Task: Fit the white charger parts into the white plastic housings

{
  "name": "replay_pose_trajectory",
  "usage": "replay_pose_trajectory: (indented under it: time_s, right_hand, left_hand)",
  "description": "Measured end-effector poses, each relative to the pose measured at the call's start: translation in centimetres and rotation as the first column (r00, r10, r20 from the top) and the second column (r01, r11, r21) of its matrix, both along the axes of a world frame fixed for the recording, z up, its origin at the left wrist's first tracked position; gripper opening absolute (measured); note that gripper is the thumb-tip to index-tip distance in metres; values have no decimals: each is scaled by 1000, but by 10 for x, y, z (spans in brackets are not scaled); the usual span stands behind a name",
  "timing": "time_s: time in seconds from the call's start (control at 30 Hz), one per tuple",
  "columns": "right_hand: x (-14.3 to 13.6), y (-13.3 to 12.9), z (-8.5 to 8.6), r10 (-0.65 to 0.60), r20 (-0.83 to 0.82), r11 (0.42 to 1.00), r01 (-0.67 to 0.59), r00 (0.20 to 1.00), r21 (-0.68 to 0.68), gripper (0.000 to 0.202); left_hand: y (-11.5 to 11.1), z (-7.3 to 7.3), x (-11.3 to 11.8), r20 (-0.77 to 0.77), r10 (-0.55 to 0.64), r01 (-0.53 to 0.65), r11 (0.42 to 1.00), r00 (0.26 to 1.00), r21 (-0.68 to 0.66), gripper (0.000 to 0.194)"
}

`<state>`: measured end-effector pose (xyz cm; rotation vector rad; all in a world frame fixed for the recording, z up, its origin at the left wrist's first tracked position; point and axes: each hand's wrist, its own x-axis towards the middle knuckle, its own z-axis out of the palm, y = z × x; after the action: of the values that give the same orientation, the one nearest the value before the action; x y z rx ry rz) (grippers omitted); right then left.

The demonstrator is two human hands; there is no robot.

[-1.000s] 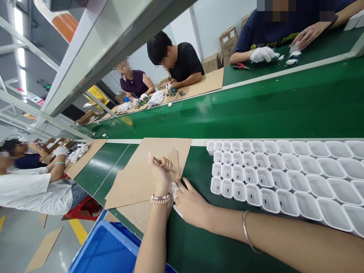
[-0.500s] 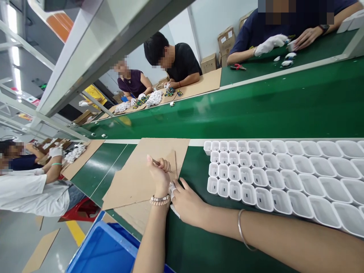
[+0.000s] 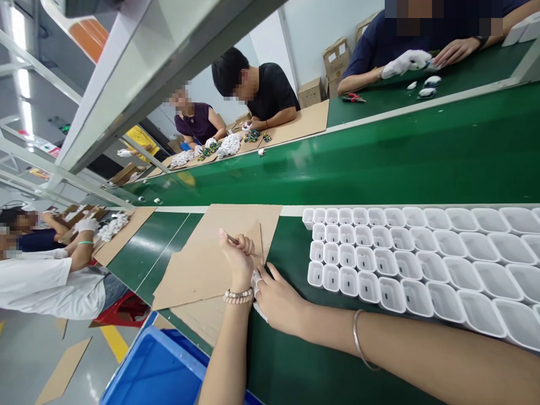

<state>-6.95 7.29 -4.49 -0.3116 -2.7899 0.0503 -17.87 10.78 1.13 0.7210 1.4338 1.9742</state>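
One green desk [image 3: 295,365] extends beneath my forearms. White cups [image 3: 430,264] stand on it in 4 rows from 3 to 4 o'clock; the rows run out of view, so the total cannot be counted. Cardboard [image 3: 198,264], at least 2 overlapping pieces, lies flat at 8 o'clock. At least 1 blue bin [image 3: 179,351] is at 7 o'clock.

My right hand [image 3: 278,298], at 6 o'clock, enters from 4 o'clock, palm down, fingers bent at the cardboard's edge; I cannot tell whether it grips anything. My left hand [image 3: 238,256], at 7 o'clock, is raised over the cardboard, fingers curled around 1 thin tool [image 3: 232,239], its length slanting toward 4 o'clock.
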Motion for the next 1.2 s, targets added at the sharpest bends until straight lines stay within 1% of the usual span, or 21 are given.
replay_pose_trajectory:
  time_s: [0.2,0.5,0.73,0.97,1.1,1.2]
  right_hand:
    - [2,0,3,0,7,1000,0,1000,-4,33]
    - [-1,0,-1,2,-8,1000,-2,1000,8,33]
    - [-2,-1,-3,-6,-22,1000,6,1000,-8,32]
    - [1,0,3,9,-8,999,-9,1000,-38,31]
    - [3,0,5,9,-12,999,-9,1000,-31,31]
    - [2,0,3,7,-23,1000,-8,1000,-17,33]
  left_hand:
    - [4,-1,0,13,5,-5,1000,1000,-12,70]
    - [-6,0,0,21,35,-36,998,999,60,73]
    - [-6,-1,2,30,12,-13,999,999,30,72]
    - [-1,-1,2,50,18,-18,1000,999,-3,71]
    - [-2,-1,1,61,28,-29,1000,998,6,72]
    - [-6,2,-1,58,38,-40,998,998,40,72]
